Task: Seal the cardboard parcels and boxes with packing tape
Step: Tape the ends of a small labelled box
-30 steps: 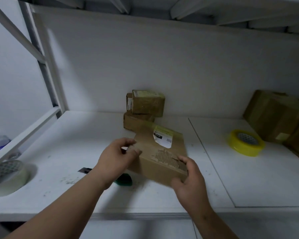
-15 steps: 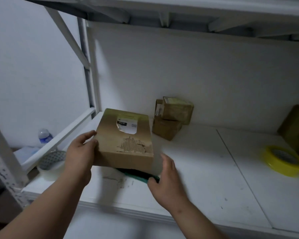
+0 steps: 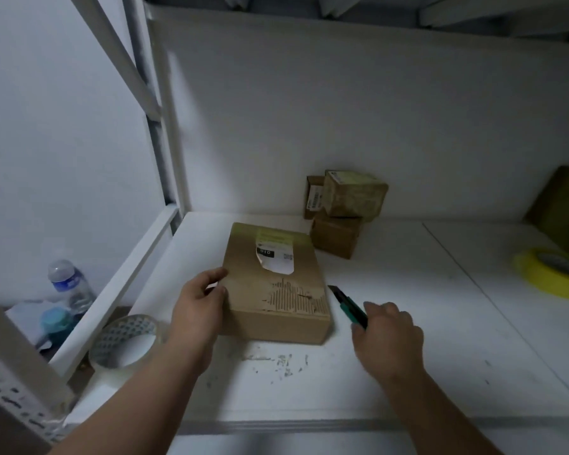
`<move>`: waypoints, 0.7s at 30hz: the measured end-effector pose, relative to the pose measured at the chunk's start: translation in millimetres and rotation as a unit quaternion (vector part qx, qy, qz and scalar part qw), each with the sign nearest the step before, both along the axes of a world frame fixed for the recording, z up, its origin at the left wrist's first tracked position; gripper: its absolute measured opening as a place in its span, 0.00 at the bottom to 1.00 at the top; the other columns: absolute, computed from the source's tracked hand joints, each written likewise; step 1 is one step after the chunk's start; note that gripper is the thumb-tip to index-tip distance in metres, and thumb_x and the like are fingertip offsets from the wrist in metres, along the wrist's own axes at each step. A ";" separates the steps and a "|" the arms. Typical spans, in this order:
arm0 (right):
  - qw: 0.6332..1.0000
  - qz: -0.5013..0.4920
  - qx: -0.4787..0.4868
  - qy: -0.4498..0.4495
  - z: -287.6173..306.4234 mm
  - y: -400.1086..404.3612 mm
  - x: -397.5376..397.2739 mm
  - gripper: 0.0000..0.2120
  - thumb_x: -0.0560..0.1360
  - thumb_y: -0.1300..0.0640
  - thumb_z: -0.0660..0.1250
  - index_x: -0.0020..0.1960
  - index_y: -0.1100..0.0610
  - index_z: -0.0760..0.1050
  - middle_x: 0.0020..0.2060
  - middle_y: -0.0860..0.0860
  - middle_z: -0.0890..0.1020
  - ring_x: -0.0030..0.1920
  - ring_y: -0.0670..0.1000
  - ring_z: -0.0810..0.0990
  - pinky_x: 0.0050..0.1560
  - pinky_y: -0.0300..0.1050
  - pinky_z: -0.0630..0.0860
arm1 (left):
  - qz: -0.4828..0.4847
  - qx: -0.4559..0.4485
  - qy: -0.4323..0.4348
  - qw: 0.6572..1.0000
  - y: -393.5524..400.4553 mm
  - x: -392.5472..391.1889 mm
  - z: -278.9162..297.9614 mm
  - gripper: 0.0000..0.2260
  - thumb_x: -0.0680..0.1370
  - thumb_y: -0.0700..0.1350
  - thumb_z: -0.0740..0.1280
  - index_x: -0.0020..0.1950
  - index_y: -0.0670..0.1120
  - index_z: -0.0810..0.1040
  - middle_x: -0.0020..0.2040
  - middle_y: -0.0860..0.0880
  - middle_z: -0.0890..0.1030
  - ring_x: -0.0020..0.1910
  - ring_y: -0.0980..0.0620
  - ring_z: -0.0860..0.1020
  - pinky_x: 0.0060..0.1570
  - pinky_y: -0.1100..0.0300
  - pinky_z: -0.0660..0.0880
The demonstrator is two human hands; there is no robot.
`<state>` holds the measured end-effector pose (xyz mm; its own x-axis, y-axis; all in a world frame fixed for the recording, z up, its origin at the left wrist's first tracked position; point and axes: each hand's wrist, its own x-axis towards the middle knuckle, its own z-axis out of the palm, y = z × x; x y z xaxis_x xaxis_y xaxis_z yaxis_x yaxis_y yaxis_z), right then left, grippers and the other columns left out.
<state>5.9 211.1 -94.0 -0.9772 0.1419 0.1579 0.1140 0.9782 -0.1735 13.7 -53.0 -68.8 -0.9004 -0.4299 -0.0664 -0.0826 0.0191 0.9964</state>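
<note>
A flat cardboard box (image 3: pixel 243 290) with a torn white label and a ripped patch on top lies on the white shelf (image 3: pixel 424 356). My left hand (image 3: pixel 197 310) grips its left edge, thumb on top. Just right of the box lies a green utility knife (image 3: pixel 347 303), blade end pointing away from me. My right hand (image 3: pixel 388 339) has its fingers curled round the knife's near end. A roll of clear packing tape (image 3: pixel 125 343) sits at the shelf's front left corner. At the right lies a yellow tape roll (image 3: pixel 552 272).
Three small cardboard boxes (image 3: pixel 345 211) are stacked against the back wall. A larger brown box (image 3: pixel 565 208) stands at the far right. White shelf uprights (image 3: pixel 158 126) and a rail border the left side, and beyond them stands a water bottle (image 3: pixel 68 284).
The box, held up in both hands a second ago, now lies flat on the shelf, further left. My right hand let go of it and moved onto the knife, which had been under the box.
</note>
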 end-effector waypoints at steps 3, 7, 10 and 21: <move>0.987 -0.018 -0.143 0.076 8.6 -13.5 0.5 0.19 0.81 0.55 0.59 0.71 0.51 0.70 0.66 0.50 0.75 0.65 0.54 0.71 0.64 0.48 0.67 | -0.054 -0.043 -0.055 0.996 0.9 1.1 -10.9 0.20 0.77 0.36 0.60 0.58 0.58 0.78 0.59 0.46 0.79 0.49 0.49 0.77 0.45 0.57 0.72; 0.947 0.106 -0.290 0.086 9.9 -42.2 10.3 0.20 0.81 0.52 0.60 0.73 0.53 0.69 0.68 0.47 0.72 0.67 0.47 0.69 0.68 0.44 0.67 | -0.111 -0.283 -0.057 0.951 2.3 5.7 -3.9 0.29 0.69 0.43 0.57 0.71 0.49 0.73 0.72 0.44 0.69 0.68 0.40 0.68 0.68 0.50 0.66; 0.930 0.117 -0.347 0.029 3.3 -54.6 15.7 0.23 0.81 0.48 0.61 0.74 0.53 0.67 0.69 0.45 0.66 0.65 0.43 0.69 0.62 0.31 0.67 | -0.147 -0.394 0.003 0.907 7.4 6.8 -1.9 0.31 0.69 0.50 0.57 0.72 0.44 0.72 0.74 0.41 0.67 0.73 0.39 0.64 0.72 0.51 0.58; 0.919 0.060 -0.390 -0.013 -10.4 -62.2 8.5 0.26 0.75 0.44 0.69 0.70 0.46 0.65 0.68 0.48 0.65 0.65 0.50 0.70 0.63 0.52 0.74 | -0.136 -0.387 -0.071 0.909 28.8 -2.8 -7.7 0.34 0.73 0.61 0.70 0.75 0.50 0.64 0.79 0.50 0.56 0.72 0.44 0.67 0.65 0.52 0.68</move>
